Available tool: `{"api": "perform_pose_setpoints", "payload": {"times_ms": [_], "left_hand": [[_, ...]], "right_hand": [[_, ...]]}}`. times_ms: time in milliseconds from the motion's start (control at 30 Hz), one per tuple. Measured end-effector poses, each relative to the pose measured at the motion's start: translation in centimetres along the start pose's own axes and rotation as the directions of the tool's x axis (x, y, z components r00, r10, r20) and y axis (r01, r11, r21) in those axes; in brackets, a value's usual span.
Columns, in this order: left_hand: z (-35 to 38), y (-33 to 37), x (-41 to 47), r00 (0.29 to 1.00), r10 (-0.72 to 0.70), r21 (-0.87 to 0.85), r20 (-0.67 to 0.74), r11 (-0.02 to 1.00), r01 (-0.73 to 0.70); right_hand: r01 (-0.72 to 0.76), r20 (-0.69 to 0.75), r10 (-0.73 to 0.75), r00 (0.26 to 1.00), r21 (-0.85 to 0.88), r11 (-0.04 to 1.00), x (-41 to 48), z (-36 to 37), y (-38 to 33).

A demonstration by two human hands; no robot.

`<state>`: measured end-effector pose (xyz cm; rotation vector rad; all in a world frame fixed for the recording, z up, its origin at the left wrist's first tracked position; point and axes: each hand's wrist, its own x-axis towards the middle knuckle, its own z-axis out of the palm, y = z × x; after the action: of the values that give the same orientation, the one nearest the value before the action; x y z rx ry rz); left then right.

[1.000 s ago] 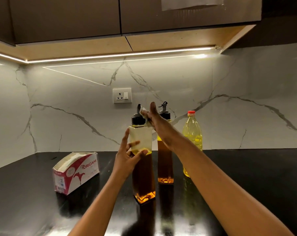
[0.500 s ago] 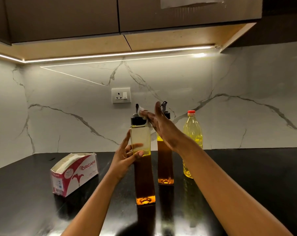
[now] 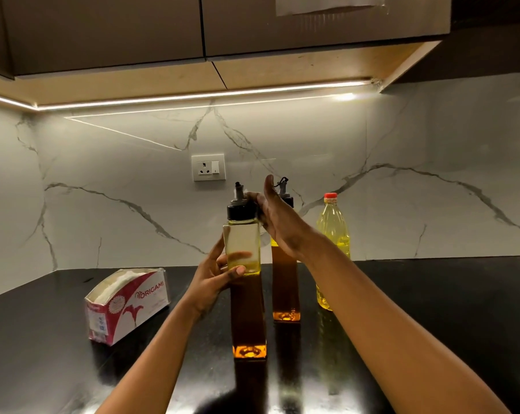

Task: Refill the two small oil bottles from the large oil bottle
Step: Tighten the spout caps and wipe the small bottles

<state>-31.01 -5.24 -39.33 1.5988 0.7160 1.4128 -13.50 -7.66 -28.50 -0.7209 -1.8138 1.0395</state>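
1 oil bottle (image 3: 248, 309): left hand (image 3: 212, 279) grips body, right hand (image 3: 279, 218) grips cap (image 3: 241, 210).

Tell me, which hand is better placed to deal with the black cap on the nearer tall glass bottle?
Probably the right hand: its fingers sit at the black spout cap, while the left hand grips the body of the nearer tall square glass bottle, steadying it.

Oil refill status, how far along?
Done, apparently: near small bottle and far small bottle both look full and capped; large bottle stands capped behind. In hand: left hand holds the near one, right hand is at its cap, grip blurred. Left: probably just finishing that cap.
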Motion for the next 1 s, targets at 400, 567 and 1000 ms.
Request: {"api": "perform_pose_setpoints", "payload": {"times_ms": [400, 567, 1000], "left_hand": [[0.1, -0.1, 0.0, 0.997, -0.045, -0.106, 0.055, 0.993, 0.05], [1.2, -0.3, -1.5, 0.987, 0.084, 0.019, -0.135, 0.996, -0.082], [2.1, -0.1, -2.1, 0.985, 0.108, 0.232, -0.136, 0.97, -0.074]], "right_hand": [[-0.047, -0.014, 0.047, 0.999, 0.0, 0.999, 1.7, -0.6, -0.3], [0.046, -0.045, -0.045, 0.998, 0.021, 0.999, -0.7, -0.9, 0.0], [-0.019, -0.027, 0.019, 0.999, 0.001, 1.0, 0.8, -0.6, -0.5]]}}
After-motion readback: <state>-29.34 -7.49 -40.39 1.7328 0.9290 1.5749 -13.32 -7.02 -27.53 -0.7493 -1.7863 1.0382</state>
